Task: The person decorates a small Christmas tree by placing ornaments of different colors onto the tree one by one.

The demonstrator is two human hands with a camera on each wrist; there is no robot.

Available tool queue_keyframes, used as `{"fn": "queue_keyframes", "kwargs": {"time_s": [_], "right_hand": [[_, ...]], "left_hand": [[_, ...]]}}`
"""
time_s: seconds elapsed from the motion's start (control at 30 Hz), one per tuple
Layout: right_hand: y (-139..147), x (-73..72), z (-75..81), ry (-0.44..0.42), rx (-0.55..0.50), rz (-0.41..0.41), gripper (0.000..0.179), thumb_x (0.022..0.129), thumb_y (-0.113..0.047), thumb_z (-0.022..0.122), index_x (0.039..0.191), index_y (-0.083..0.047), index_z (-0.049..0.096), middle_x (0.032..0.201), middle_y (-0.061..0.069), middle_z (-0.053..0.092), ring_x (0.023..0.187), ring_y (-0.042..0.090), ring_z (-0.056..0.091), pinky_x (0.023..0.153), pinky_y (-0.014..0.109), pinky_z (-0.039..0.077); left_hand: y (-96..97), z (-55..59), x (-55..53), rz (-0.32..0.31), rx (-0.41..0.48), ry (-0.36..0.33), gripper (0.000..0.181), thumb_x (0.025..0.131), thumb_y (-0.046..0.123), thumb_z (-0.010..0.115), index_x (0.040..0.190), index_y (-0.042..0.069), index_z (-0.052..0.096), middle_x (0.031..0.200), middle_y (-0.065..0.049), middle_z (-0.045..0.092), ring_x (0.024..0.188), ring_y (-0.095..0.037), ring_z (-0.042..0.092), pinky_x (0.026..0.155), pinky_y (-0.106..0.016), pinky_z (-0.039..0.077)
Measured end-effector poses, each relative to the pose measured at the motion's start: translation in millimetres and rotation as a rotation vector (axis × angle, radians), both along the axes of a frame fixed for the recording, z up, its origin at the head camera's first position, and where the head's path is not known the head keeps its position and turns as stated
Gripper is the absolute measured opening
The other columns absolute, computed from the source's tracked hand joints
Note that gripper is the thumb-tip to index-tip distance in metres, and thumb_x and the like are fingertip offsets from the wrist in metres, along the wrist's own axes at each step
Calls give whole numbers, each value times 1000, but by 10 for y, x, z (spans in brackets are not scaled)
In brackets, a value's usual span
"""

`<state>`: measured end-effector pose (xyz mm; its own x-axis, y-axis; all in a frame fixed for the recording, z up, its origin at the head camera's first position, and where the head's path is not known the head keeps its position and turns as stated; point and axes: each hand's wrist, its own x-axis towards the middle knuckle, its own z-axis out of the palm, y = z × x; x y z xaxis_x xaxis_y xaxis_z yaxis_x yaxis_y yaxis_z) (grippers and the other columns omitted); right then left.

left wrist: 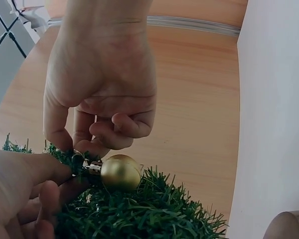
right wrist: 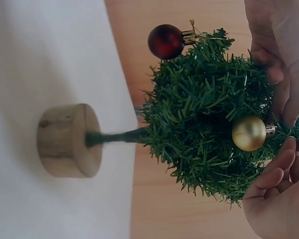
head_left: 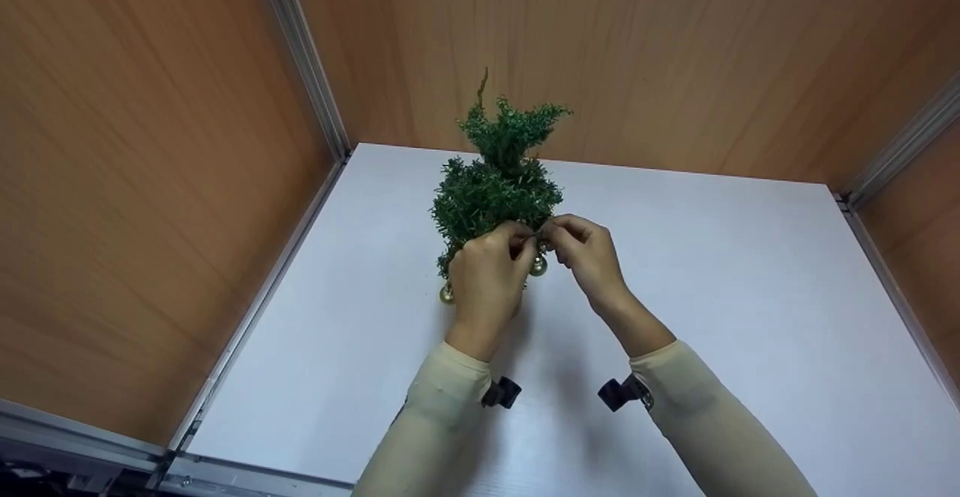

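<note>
A small artificial Christmas tree (head_left: 495, 189) stands on the white tabletop, on a round wooden base (right wrist: 65, 142). A gold Christmas bauble (right wrist: 249, 133) hangs low on its near side. Just above the bauble's metal cap, my left hand (head_left: 487, 279) and right hand (head_left: 589, 257) meet fingertip to fingertip. Both pinch at the bauble's thin string among the green needles; the fingers partly hide it. In the left wrist view, the same bauble (left wrist: 120, 173) lies against the branch beneath the right hand (left wrist: 102, 89). A dark red bauble (right wrist: 166, 42) hangs on the tree's left.
Another gold-looking bauble (head_left: 447, 293) shows left of my left hand. Wooden panels (head_left: 600, 54) rise behind the table and along both sides, with metal rails (head_left: 304, 54) at their edges. The white tabletop (head_left: 750, 279) stretches out around the tree.
</note>
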<state>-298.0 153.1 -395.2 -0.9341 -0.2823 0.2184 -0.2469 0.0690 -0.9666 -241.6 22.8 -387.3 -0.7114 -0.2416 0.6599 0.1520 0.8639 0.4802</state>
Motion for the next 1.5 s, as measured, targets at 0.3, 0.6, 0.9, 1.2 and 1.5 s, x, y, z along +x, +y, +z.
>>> {"fn": "queue_keyframes", "kwargs": {"time_s": [0.3, 0.6, 0.9, 1.2, 1.5], "right_hand": [[10, 23, -63, -34, 7, -6, 17, 89, -19, 55, 87, -7, 66, 73, 11, 56, 59, 15, 45, 53, 27, 38], [27, 28, -101, -43, -12, -11, 21, 88, -25, 58, 87, -5, 65, 73, 12, 55, 58, 15, 44, 52, 25, 37], [51, 36, -78, -53, -17, -3, 22, 90, -20, 56, 92, 0, 65, 76, 13, 56, 58, 15, 42, 51, 25, 36], [98, 26, -179, -62, -39, -8, 20, 89, -21, 57, 89, -3, 66, 73, 12, 54, 56, 14, 41, 50, 24, 35], [300, 87, -178, -112, -19, -57, 18, 91, -16, 54, 91, -1, 64, 75, 12, 53, 58, 16, 41, 52, 26, 36]], "left_hand": [[-28, -8, 51, -37, -16, -16, 6, 80, 26, 66, 82, 21, 70, 70, 8, 65, 54, -10, 58, 46, -28, 44], [-58, -18, 63, -36, -10, -9, 8, 79, 26, 67, 85, 21, 70, 75, 7, 66, 63, -12, 62, 51, -31, 47], [-109, 7, 82, -98, 91, -5, 10, 81, 23, 67, 88, 17, 70, 78, 11, 66, 66, -3, 60, 57, -22, 47], [-248, 35, 169, -209, 286, 10, 9, 84, 20, 65, 90, 16, 69, 76, 13, 64, 52, 2, 49, 48, -18, 42], [-431, -9, 247, -214, 375, 118, 12, 86, 25, 61, 91, 16, 68, 74, 12, 62, 52, -3, 52, 46, -22, 43]]}}
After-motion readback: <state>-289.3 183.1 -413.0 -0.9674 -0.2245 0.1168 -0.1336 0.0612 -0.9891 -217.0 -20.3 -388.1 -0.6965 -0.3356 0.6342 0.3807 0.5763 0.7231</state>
